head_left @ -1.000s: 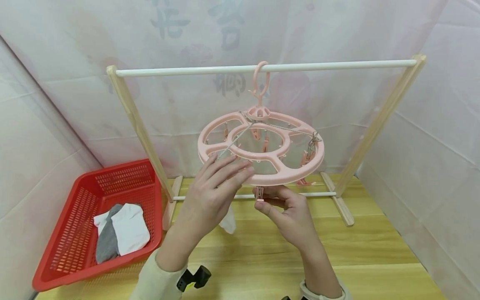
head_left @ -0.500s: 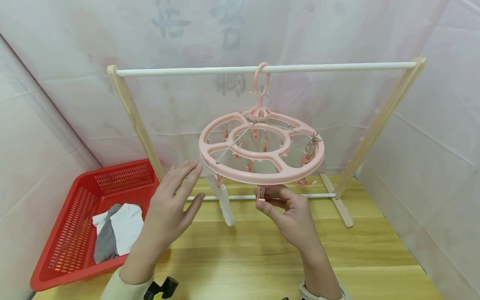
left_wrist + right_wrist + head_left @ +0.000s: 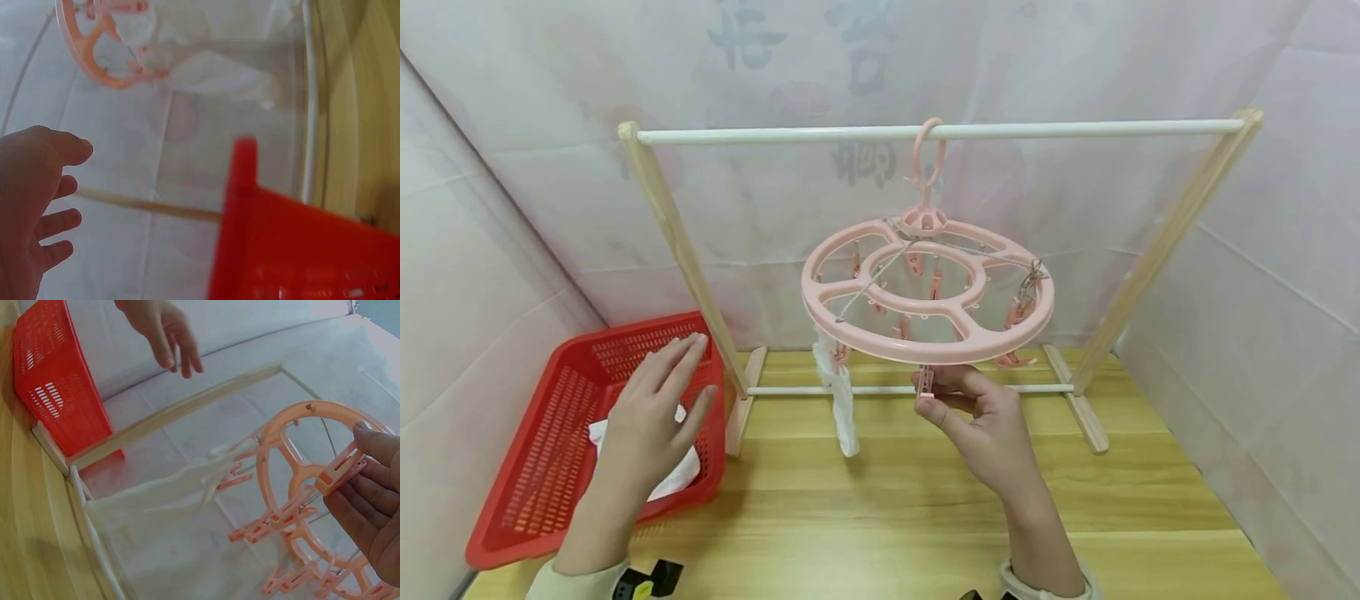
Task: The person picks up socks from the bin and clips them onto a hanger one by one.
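Rack (image 3: pixel 672 223), basket (image 3: pixel 538 483) and a pinched peg (image 3: pixel 927 383)

The wooden rack stands on the table (image 3: pixel 1112 517), the red basket by its left leg. A round pink hanger (image 3: pixel 917 347) hooks over the top bar (image 3: pixel 1075 130). The left hand (image 3: pixel 647 425), fingers relaxed and holding nothing, is above the basket. The right hand (image 3: pixel 983 421) is below the hanger's front rim. White cloth, probably a sock (image 3: pixel 843 408), hangs left of it. The peg sits under that rim, pinched between right thumb and fingers.
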Demonstrator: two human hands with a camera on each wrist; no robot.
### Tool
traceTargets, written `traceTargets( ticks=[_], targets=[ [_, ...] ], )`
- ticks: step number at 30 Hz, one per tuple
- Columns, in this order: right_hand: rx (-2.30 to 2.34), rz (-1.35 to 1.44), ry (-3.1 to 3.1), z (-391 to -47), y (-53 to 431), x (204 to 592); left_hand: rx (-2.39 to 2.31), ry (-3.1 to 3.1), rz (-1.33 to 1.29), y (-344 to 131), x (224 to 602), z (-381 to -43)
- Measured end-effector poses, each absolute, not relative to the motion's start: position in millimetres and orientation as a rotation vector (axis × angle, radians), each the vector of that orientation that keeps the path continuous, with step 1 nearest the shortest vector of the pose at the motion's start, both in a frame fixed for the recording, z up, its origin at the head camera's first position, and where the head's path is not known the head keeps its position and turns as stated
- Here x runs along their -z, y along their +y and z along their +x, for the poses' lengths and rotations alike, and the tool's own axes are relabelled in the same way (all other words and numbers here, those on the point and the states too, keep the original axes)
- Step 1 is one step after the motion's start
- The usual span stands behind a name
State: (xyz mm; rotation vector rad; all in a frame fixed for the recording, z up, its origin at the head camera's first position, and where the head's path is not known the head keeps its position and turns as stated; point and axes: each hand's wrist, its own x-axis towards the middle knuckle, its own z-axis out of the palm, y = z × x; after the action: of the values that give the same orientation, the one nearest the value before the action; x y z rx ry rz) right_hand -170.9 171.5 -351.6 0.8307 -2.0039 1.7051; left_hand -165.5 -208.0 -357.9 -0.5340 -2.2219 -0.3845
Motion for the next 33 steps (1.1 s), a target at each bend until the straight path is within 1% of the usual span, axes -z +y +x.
traceTargets(
  ticks=[7, 17, 26, 33],
  targets=[
    [-1.716, 0.802, -2.023, -171.2, 173.2, 351.1, 0.374, -2.309, -0.446, -232.5, 376.0, -168.0],
    [-1.726, 0.805, -2.011, -171.8, 172.7, 351.3, 0.36, -2.449, -0.336, -258.1, 391.7, -161.8],
    [-1.713, 0.825, -2.01, -171.9, 172.4, 353.5, 0.326, -2.936, -0.086, -273.9, 400.7, -159.5],
    [-1.72, 0.838, -2.008, -171.9, 172.1, 351.7, 0.408, -3.007, -0.018, -281.9, 408.3, -160.4]
  ],
)
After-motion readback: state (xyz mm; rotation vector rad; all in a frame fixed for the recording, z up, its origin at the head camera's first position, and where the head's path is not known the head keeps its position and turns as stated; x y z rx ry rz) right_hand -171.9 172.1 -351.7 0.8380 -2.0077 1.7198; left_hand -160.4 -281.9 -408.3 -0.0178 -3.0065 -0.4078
